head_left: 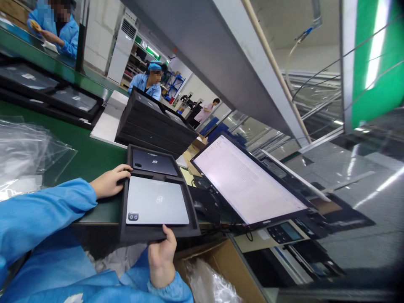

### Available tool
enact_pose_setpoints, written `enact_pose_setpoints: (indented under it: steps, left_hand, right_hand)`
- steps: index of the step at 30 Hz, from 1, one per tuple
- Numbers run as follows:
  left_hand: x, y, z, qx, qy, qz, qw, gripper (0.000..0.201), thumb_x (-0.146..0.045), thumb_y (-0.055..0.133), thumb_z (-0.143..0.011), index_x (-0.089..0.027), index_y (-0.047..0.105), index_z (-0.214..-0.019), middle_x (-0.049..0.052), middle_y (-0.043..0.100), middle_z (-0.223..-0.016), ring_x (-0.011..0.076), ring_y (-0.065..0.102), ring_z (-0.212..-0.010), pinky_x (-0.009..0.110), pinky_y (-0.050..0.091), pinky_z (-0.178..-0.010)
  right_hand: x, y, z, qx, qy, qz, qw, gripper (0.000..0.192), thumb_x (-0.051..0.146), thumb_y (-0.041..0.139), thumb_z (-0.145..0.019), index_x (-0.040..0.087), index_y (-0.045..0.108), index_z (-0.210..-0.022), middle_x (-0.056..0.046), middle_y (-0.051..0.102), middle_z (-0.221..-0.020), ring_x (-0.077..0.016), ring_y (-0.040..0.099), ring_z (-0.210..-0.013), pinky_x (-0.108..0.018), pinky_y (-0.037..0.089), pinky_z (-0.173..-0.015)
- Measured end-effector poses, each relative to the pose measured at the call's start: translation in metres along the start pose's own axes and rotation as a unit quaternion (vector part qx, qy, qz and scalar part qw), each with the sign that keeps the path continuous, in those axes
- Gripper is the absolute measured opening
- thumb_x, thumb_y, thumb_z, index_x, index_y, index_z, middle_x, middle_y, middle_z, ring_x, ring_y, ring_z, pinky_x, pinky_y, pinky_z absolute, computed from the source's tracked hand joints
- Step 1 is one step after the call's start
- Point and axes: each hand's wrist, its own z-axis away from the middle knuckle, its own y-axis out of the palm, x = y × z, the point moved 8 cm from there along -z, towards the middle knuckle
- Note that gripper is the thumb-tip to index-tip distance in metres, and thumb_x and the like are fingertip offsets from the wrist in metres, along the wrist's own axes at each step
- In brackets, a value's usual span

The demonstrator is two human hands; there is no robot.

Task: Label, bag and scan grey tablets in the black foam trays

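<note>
A black foam tray [124, 230] with two compartments tilts in front of me, partly over the table's front edge. In its near compartment lies a silver tablet [158, 198], back side up, its camera block at the lower left. The far compartment holds a dark blue tablet [151, 162], also back up. My left hand [110, 182] grips the tray's left edge near the divider, fingertips on the rim. At the near edge, my right hand [162, 256] holds the tray with the thumb on top; its other fingers are curled and partly hidden underneath.
Behind the tray rises a stack of black trays [151, 122]. Clear plastic bags [31, 151] lie on the left, more trays [47, 90] beyond. To the right stand a monitor [249, 181] and a mouse [199, 207]; below is a cardboard box [233, 265]. Co-workers are in the background.
</note>
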Motion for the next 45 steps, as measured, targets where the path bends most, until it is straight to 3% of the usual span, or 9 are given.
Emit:
enact_pose_setpoints:
  steps: [3,6,9,17,22,28,38,45]
  left_hand:
    - [-0.009,-0.013,0.0,-0.043,0.019,0.015,0.999,0.026,-0.019,0.046,-0.089,-0.017,0.065,-0.106,0.014,0.054,-0.138,0.0218,0.062,-0.124,0.033,0.053,-0.107]
    - [-0.009,-0.032,-0.001,-0.098,-0.002,0.014,0.995,0.027,-0.017,0.044,-0.089,-0.016,0.065,-0.105,0.014,0.055,-0.135,0.0222,0.059,-0.126,0.035,0.051,-0.11]
    - [-0.006,-0.038,0.0,-0.082,-0.017,-0.001,0.996,0.026,-0.016,0.044,-0.087,-0.017,0.065,-0.102,0.013,0.056,-0.133,0.0227,0.06,-0.122,0.036,0.052,-0.107]
    - [0.004,-0.017,0.018,0.026,-0.065,-0.086,0.994,0.028,-0.009,0.044,-0.074,-0.02,0.06,-0.095,0.008,0.057,-0.125,0.0217,0.066,-0.096,0.031,0.056,-0.08]
    - [0.003,-0.018,0.014,-0.012,-0.047,-0.058,0.997,0.028,-0.007,0.043,-0.074,-0.019,0.06,-0.093,0.009,0.055,-0.123,0.0232,0.062,-0.112,0.032,0.054,-0.093]
    - [0.009,-0.016,0.014,-0.012,-0.069,-0.036,0.997,0.023,-0.008,0.044,-0.076,-0.018,0.057,-0.092,0.009,0.054,-0.122,0.022,0.061,-0.106,0.032,0.053,-0.089]
    - [0.016,-0.01,0.014,-0.015,-0.072,0.005,0.997,0.027,-0.004,0.045,-0.07,-0.017,0.058,-0.091,0.01,0.052,-0.119,0.0232,0.058,-0.107,0.034,0.05,-0.093]
    - [0.008,-0.015,0.014,-0.019,-0.045,0.001,0.999,0.024,-0.005,0.045,-0.073,-0.017,0.058,-0.09,0.009,0.053,-0.12,0.0218,0.06,-0.104,0.032,0.051,-0.09]
  right_hand:
    - [-0.006,0.003,0.013,-0.061,0.026,-0.05,0.997,0.019,0.041,0.068,-0.061,0.031,0.072,-0.077,0.001,0.078,-0.077,-0.0298,0.077,-0.099,-0.049,0.055,-0.109]
    - [-0.021,0.024,0.021,-0.02,0.061,-0.051,0.997,0.02,0.043,0.066,-0.063,0.032,0.073,-0.077,0.002,0.079,-0.08,-0.0304,0.076,-0.103,-0.051,0.053,-0.111]
    - [-0.034,0.031,0.025,-0.01,0.074,-0.05,0.996,0.02,0.044,0.067,-0.062,0.033,0.075,-0.077,0.003,0.08,-0.084,-0.0295,0.077,-0.103,-0.05,0.051,-0.113]
    - [-0.041,0.012,0.026,-0.03,0.072,-0.021,0.997,0.022,0.047,0.072,-0.059,0.041,0.078,-0.079,0.009,0.08,-0.084,-0.0285,0.078,-0.105,-0.047,0.046,-0.117]
    - [-0.041,0.016,0.023,-0.032,0.081,-0.036,0.996,0.021,0.044,0.073,-0.058,0.041,0.078,-0.078,0.01,0.08,-0.085,-0.0281,0.077,-0.106,-0.047,0.045,-0.118]
    - [-0.036,0.021,0.019,-0.05,0.1,-0.048,0.993,0.012,0.037,0.076,-0.054,0.032,0.067,-0.059,0.005,0.08,-0.084,-0.0281,0.078,-0.1,-0.045,0.048,-0.117]
    - [-0.033,0.019,0.015,-0.113,0.072,-0.084,0.987,0.022,0.023,0.078,-0.053,0.025,0.068,-0.072,0.0,0.078,-0.076,-0.0262,0.077,-0.086,-0.044,0.062,-0.098]
    - [-0.026,0.015,0.022,-0.107,0.05,-0.114,0.986,0.023,0.019,0.083,-0.053,0.024,0.07,-0.071,0.0,0.08,-0.082,-0.0236,0.077,-0.085,-0.036,0.064,-0.089]
